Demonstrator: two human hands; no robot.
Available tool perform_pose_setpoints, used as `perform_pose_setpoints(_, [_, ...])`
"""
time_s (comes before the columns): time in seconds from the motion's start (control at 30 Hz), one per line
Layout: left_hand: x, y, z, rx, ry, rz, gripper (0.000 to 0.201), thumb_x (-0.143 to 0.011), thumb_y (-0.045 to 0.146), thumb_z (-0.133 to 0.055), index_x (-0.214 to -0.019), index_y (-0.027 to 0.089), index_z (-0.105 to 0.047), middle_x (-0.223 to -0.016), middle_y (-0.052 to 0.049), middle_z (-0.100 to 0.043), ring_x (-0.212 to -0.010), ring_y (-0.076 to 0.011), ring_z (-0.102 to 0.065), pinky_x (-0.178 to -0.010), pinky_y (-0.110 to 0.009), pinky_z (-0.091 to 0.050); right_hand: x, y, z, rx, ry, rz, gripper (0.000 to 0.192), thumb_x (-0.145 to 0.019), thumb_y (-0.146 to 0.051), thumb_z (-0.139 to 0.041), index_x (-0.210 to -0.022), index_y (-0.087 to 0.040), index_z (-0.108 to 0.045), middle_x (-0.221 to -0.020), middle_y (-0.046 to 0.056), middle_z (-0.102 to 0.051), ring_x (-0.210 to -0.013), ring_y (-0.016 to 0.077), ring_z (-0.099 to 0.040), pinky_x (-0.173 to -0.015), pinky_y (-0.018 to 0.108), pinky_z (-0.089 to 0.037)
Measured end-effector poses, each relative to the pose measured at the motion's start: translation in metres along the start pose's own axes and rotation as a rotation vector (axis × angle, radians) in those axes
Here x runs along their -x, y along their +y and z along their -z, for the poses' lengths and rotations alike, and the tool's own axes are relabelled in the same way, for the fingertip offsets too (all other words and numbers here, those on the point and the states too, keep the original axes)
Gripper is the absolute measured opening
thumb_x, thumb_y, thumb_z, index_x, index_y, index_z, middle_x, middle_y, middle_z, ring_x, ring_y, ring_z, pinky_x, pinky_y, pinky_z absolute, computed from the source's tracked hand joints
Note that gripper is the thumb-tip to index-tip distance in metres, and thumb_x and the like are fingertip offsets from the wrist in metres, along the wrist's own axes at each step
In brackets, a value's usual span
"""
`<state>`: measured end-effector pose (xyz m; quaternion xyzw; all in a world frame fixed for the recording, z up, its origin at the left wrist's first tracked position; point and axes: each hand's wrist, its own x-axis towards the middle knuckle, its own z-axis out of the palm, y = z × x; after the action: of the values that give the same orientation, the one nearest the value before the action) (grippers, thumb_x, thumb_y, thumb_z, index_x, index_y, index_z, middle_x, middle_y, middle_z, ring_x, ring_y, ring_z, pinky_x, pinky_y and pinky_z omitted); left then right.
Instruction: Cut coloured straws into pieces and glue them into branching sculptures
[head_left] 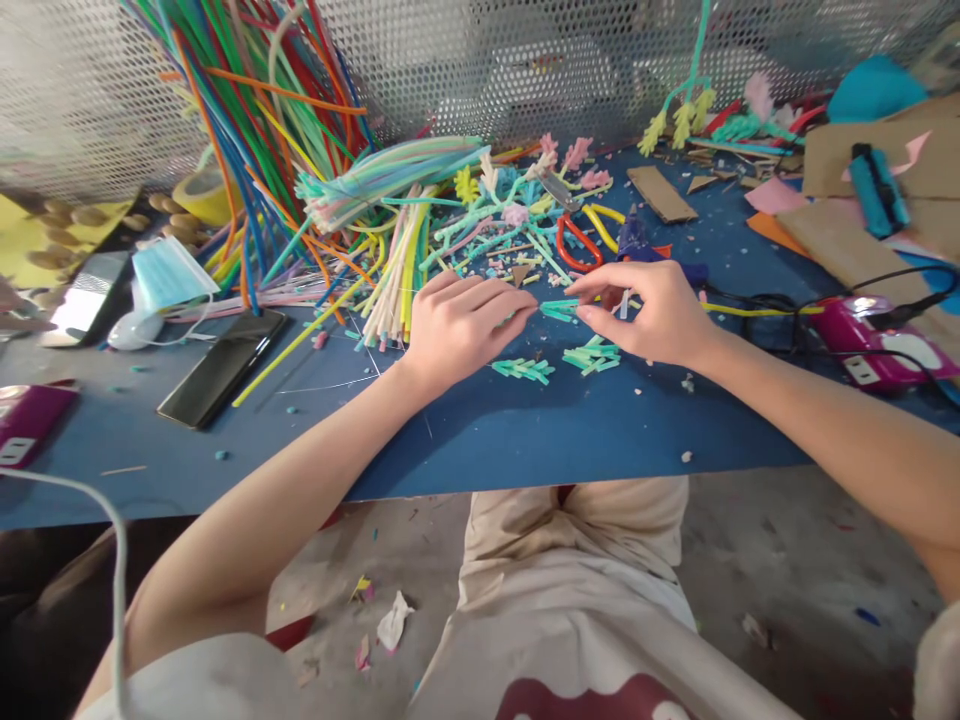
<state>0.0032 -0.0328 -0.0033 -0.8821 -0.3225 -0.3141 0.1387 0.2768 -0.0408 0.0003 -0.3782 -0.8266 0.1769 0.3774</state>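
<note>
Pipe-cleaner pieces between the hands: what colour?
Mint green pipe-cleaner pieces, clearest in the head view.

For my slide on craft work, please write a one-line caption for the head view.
Left hand and right hand pinch a short teal pipe-cleaner bundle above the blue table, beside cut teal pieces.

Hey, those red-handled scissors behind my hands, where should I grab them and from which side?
Take the red-handled scissors by the red loops, reaching from the near side over the right hand. The loops lie open toward you; the blades point away into the pipe-cleaner pile, so the handles look like the clearer, safer end.
</note>
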Motion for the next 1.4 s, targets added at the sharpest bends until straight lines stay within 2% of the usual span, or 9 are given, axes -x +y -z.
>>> perform_pose_setpoints(0.1, [0.0008,-0.0016,-0.0009,0.023,0.021,0.011,0.018,-0.103,0.032,-0.064,-0.104,0.026,-0.080,-0.098,-0.002,-0.082,-0.087,-0.0168,-0.077,-0.075,-0.031,-0.052,0.0007,0.0035,0.0008,0.035,-0.030,-0.055,0.016,-0.092,-0.037,-0.069,-0.088,-0.025,-0.080,-0.078,0.002,-0.078,-0.064,0.0180,-0.067,-0.067,0.037,-0.056])
perform_pose_setpoints(0.17, [0.0015,-0.0026,-0.0024,0.057,0.014,0.026,0.018,-0.103,0.033,-0.064,-0.106,0.025,-0.081,-0.100,-0.003,-0.082,-0.090,-0.0173,-0.078,-0.079,-0.030,-0.055,0.0007,0.0043,0.0002,0.053,-0.038,-0.077,0.018,-0.092,-0.039,-0.068,-0.084,-0.027,-0.079,-0.073,0.001,-0.075,-0.061,0.0178,-0.065,-0.064,0.037,-0.054])
perform_pose_setpoints(0.33, [0.0040,-0.0053,-0.0064,0.089,0.027,0.007,0.024,-0.103,0.039,-0.067,-0.118,0.027,-0.080,-0.102,-0.004,-0.083,-0.093,-0.0185,-0.080,-0.079,-0.029,-0.059,-0.0004,0.0031,-0.0025,0.052,-0.026,-0.079,0.021,-0.092,-0.041,-0.067,-0.086,-0.024,-0.080,-0.074,0.002,-0.076,-0.061,0.0170,-0.063,-0.065,0.035,-0.051])
perform_pose_setpoints(0.6, [0.0078,-0.0074,-0.0074,0.120,0.042,-0.067,0.024,-0.103,0.037,-0.067,-0.120,0.026,-0.080,-0.101,-0.005,-0.083,-0.091,-0.0181,-0.080,-0.081,-0.029,-0.061,-0.0002,0.0016,-0.0028,0.037,-0.033,-0.059,0.023,-0.092,-0.042,-0.067,-0.087,-0.024,-0.079,-0.074,0.002,-0.076,-0.061,0.0165,-0.063,-0.065,0.033,-0.050])
perform_pose_setpoints(0.73, [0.0064,-0.0067,-0.0056,0.128,0.042,-0.075,0.025,-0.104,0.037,-0.065,-0.116,0.022,-0.080,-0.098,-0.006,-0.083,-0.086,-0.0176,-0.079,-0.078,-0.029,-0.061,0.0003,0.0026,-0.0027,0.025,-0.028,-0.057,0.024,-0.092,-0.043,-0.067,-0.088,-0.023,-0.080,-0.073,0.002,-0.076,-0.061,0.0165,-0.062,-0.065,0.033,-0.050])
perform_pose_setpoints(0.97, [0.0043,-0.0039,-0.0022,0.166,0.020,-0.086,0.020,-0.105,0.032,-0.064,-0.109,0.022,-0.080,-0.095,-0.005,-0.083,-0.081,-0.0157,-0.076,-0.078,-0.030,-0.058,0.0014,0.0007,-0.0052,-0.010,-0.028,-0.060,0.032,-0.093,-0.048,-0.067,-0.103,-0.021,-0.081,-0.080,0.004,-0.078,-0.066,0.0185,-0.066,-0.068,0.033,-0.051])
perform_pose_setpoints(1.23, [0.0058,-0.0062,-0.0026,0.188,0.040,-0.181,0.018,-0.104,0.028,-0.064,-0.114,0.027,-0.079,-0.104,-0.005,-0.083,-0.086,-0.0158,-0.074,-0.078,-0.031,-0.055,-0.0003,-0.0055,-0.0059,-0.026,-0.049,-0.031,0.027,-0.097,-0.041,-0.061,-0.090,-0.022,-0.079,-0.077,0.002,-0.077,-0.064,0.0173,-0.065,-0.068,0.033,-0.049])
perform_pose_setpoints(1.4, [0.0065,-0.0055,0.0018,0.162,0.048,-0.216,0.021,-0.104,0.027,-0.064,-0.120,0.028,-0.078,-0.105,-0.005,-0.083,-0.085,-0.0166,-0.073,-0.075,-0.033,-0.054,0.0005,-0.0044,-0.0057,-0.001,-0.033,-0.006,0.023,-0.095,-0.037,-0.063,-0.088,-0.022,-0.079,-0.076,0.002,-0.076,-0.064,0.0169,-0.064,-0.068,0.032,-0.049])
